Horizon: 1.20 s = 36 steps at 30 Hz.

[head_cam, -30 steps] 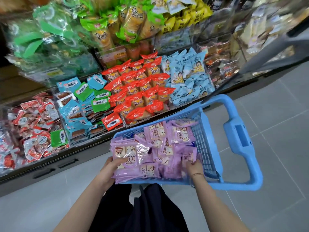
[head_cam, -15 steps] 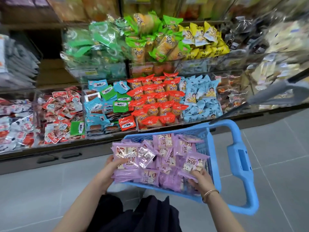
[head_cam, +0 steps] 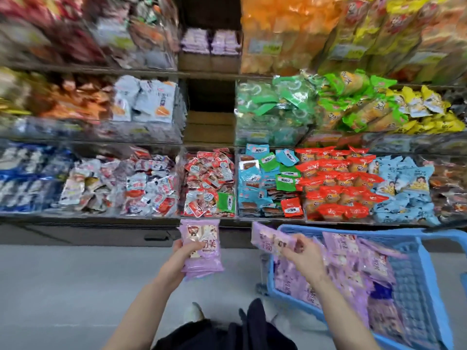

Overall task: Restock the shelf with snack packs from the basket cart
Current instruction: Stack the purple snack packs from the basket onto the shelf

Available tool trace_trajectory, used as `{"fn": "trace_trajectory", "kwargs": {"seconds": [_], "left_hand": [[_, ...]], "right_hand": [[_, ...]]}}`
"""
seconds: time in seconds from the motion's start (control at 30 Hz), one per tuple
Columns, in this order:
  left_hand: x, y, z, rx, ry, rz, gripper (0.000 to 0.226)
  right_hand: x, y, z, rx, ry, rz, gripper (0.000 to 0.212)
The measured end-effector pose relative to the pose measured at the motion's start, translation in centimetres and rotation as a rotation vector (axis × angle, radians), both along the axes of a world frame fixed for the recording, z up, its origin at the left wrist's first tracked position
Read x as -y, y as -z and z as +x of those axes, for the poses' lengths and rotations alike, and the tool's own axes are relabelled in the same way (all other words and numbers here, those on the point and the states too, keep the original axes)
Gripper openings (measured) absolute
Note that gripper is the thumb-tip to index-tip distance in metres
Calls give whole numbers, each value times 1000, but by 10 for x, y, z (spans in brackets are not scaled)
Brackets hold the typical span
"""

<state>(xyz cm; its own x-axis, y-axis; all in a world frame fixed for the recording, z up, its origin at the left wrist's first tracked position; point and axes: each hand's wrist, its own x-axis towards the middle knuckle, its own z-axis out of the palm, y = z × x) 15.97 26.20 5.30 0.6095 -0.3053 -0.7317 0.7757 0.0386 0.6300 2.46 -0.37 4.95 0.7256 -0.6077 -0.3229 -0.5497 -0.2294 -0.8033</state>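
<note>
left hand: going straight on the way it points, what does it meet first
Probably the bottom-shelf bin of red-and-white packs, straight ahead of the left hand and the purple packs it grips; depth is unclear.

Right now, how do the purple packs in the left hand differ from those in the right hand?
The left-hand stack stands upright over the floor; the right-hand packs tilt over a corner of the blue cart. The left-hand stack's label is readable; the right-hand packs are blurred. Both are purple, gripped by curled fingers.
</note>
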Motion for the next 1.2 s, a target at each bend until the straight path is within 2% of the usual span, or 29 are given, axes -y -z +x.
{"fn": "trace_trajectory", "kwargs": {"seconds": [0.07, 0.13, 0.17, 0.27, 0.33, 0.47, 0.6, 0.73, 0.77, 0.83, 0.87, 0.97, 1.07, 1.13, 1.2], "left_hand": [[-32, -7, 18, 31, -41, 23, 37], [-59, -11, 32, 35, -87, 26, 38], [-67, -12, 38, 39, -99, 32, 38], [-88, -15, 53, 47, -140, 10, 40], [-95, -20, 65, 55, -159, -3, 54], [-100, -20, 92, 43, -189, -25, 61], [-95, -19, 129, 41, -176, -30, 90], [-78, -30, 176, 77, -140, -58, 97], [-72, -34, 189, 88, -130, -55, 101], [-58, -45, 215, 102, -126, -52, 111], [-52, -50, 228, 113, -135, -59, 112], [-36, -62, 261, 148, -154, -91, 99], [-22, -69, 285, 158, -173, -120, 97], [-12, -73, 300, 158, -178, -124, 84], [-5, -75, 315, 158, -189, -145, 77]], "right_hand": [[-30, -10, 30, 82, -7, 17, 22], [-60, -19, 58, 99, 21, 125, 35], [-69, -20, 70, 91, 51, 238, 36], [-95, -17, 103, 131, 96, 648, 21], [-105, -16, 123, 133, 127, 789, 28], [-109, -14, 158, 155, 217, 970, 53], [-100, -13, 198, 166, 166, 1021, 66], [-77, -16, 249, 178, 174, 969, 73], [-70, -19, 262, 179, 155, 934, 62], [-54, -21, 289, 195, 154, 845, 23], [-48, -23, 303, 206, 180, 803, 14], [-30, -25, 342, 256, 259, 825, 26], [-14, -26, 370, 272, 277, 1025, 9], [-5, -23, 386, 263, 249, 1109, 40], [0, -31, 406, 297, 227, 1017, 50]]}}
